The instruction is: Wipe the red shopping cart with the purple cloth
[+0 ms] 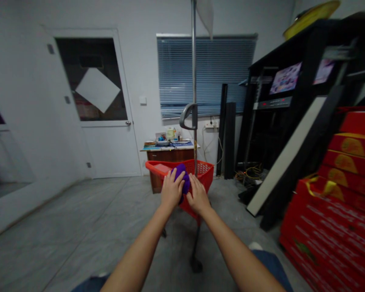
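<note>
A purple cloth (185, 184) is held at the red basket (207, 180)'s near side.
It is touched by the left hand (171, 190) and right hand (198, 195), fingers loosely bent; firm grip cannot be told. Blurred white lettering is seen on red cartons (331, 227) right of the basket.

Hands (171, 190) on purple cloth (182, 178)

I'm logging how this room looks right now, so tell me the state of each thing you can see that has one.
Door: closed.
Window blinds: lowered.
Screen: lit.
Red basket: upright.
Purple cloth: bunched up, at the basket.
Left hand: on the cloth.
Right hand: at the cloth.
Red boxes: stacked.
</note>
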Tool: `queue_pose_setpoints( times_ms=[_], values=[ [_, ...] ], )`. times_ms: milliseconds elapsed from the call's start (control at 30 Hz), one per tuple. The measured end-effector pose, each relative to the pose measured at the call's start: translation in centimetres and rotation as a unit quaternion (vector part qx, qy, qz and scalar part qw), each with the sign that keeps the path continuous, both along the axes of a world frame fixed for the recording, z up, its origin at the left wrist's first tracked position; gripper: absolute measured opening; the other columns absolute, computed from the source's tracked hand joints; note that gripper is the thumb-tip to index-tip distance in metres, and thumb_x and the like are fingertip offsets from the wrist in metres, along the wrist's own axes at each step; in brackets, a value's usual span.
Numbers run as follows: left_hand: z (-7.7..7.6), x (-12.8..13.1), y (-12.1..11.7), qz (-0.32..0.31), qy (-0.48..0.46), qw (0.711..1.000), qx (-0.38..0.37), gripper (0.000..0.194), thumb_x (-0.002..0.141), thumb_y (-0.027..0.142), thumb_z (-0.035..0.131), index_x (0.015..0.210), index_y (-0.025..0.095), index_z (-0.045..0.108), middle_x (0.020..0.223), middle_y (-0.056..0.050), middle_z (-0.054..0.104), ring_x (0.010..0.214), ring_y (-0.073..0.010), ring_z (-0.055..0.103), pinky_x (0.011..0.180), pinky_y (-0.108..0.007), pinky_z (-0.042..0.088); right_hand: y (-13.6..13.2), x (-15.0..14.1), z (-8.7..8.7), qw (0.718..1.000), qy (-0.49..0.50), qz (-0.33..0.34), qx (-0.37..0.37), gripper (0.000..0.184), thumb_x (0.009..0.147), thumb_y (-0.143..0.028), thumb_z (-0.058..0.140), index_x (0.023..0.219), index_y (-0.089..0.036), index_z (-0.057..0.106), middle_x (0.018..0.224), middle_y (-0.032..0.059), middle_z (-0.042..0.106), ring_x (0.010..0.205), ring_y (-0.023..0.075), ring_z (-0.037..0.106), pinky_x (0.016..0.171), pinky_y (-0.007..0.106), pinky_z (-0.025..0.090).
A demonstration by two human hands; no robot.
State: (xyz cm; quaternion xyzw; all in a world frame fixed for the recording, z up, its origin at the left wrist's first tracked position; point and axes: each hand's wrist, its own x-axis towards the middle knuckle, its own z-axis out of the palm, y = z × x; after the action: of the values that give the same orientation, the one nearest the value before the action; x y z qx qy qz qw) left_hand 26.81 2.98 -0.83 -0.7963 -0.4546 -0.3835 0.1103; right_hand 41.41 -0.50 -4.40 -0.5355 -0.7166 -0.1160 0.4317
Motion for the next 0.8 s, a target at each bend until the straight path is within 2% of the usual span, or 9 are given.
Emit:
queue_pose_setpoints(
  times_ms=[133,233,333,433,533,667,733,800],
  values=[
    [1.1,-2.9,3.2,0.041,-0.027,0.998,-0.040,0.045,0.101,0.034,0.040,0.145,0.033,0.049,0.157,-0.007,0.041,0.143,-0.0294,0.039,0.116,-0.055,0.034,-0.4,0.4,0.4,1.000,0.000,-0.002,-0.027,0.075,0.077,-0.015,0.045,0.152,-0.008,0.034,0.157,0.0133,0.039,0.146,0.0221,0.033,0.119,0.042,0.032],
    [1.0,-3.4,4.1,0.053,-0.077,0.995,-0.036,0.046,0.101,0.032,0.039,0.145,0.028,0.049,0.156,-0.010,0.042,0.142,-0.0272,0.041,0.116,-0.051,0.037,-0.1,0.1,0.1,1.000,0.022,0.008,-0.020,0.077,0.076,-0.015,0.045,0.153,-0.011,0.033,0.158,0.0122,0.038,0.147,0.0224,0.032,0.118,0.043,0.033],
    [-0.3,-1.6,2.4,0.034,-0.090,0.995,0.006,0.044,0.100,0.029,0.040,0.142,0.026,0.053,0.154,-0.010,0.044,0.141,-0.0277,0.042,0.116,-0.050,0.039,0.5,-0.4,-0.8,0.999,0.049,0.019,0.009,0.079,0.076,-0.015,0.046,0.153,-0.011,0.031,0.158,0.0135,0.036,0.147,0.0242,0.031,0.118,0.046,0.034],
    [-1.5,0.4,-0.3,0.007,-0.058,0.997,0.042,0.044,0.099,0.029,0.043,0.142,0.031,0.053,0.156,-0.007,0.042,0.142,-0.0289,0.041,0.115,-0.051,0.039,0.7,-0.4,-1.3,0.997,0.064,0.022,0.025,0.077,0.078,-0.015,0.044,0.154,-0.013,0.029,0.159,0.0133,0.034,0.148,0.0242,0.029,0.118,0.047,0.033],
    [-1.3,0.6,-1.1,0.004,-0.020,0.999,0.041,0.045,0.099,0.029,0.045,0.143,0.033,0.051,0.155,-0.007,0.044,0.141,-0.0294,0.042,0.115,-0.053,0.038,0.2,-0.2,-1.2,0.998,0.061,0.022,0.018,0.076,0.078,-0.016,0.043,0.153,-0.012,0.030,0.159,0.0135,0.034,0.148,0.0238,0.029,0.118,0.047,0.032],
    [0.2,-1.9,1.7,0.057,-0.037,0.998,0.002,0.045,0.099,0.028,0.044,0.143,0.031,0.051,0.152,-0.011,0.048,0.140,-0.0326,0.043,0.113,-0.059,0.037,-0.6,0.4,-0.9,0.998,0.047,0.027,0.017,0.077,0.077,-0.017,0.044,0.153,-0.011,0.031,0.159,0.0134,0.035,0.147,0.0242,0.030,0.119,0.047,0.030],
    [0.8,-3.1,3.3,0.072,-0.070,0.995,-0.012,0.045,0.099,0.027,0.042,0.144,0.029,0.051,0.151,-0.012,0.048,0.139,-0.0321,0.045,0.111,-0.058,0.040,-0.6,1.0,-1.4,0.998,0.039,0.048,0.027,0.073,0.082,-0.021,0.043,0.153,-0.013,0.031,0.158,0.0119,0.037,0.146,0.0235,0.032,0.119,0.045,0.031],
    [0.8,-3.5,3.9,0.067,-0.091,0.994,-0.011,0.045,0.099,0.026,0.041,0.142,0.026,0.053,0.149,-0.013,0.051,0.137,-0.0302,0.047,0.111,-0.054,0.043,0.0,2.1,-2.3,0.996,0.048,0.068,0.037,0.065,0.089,-0.028,0.039,0.153,-0.015,0.033,0.155,0.0107,0.041,0.144,0.0225,0.036,0.119,0.045,0.031]
  ],
)
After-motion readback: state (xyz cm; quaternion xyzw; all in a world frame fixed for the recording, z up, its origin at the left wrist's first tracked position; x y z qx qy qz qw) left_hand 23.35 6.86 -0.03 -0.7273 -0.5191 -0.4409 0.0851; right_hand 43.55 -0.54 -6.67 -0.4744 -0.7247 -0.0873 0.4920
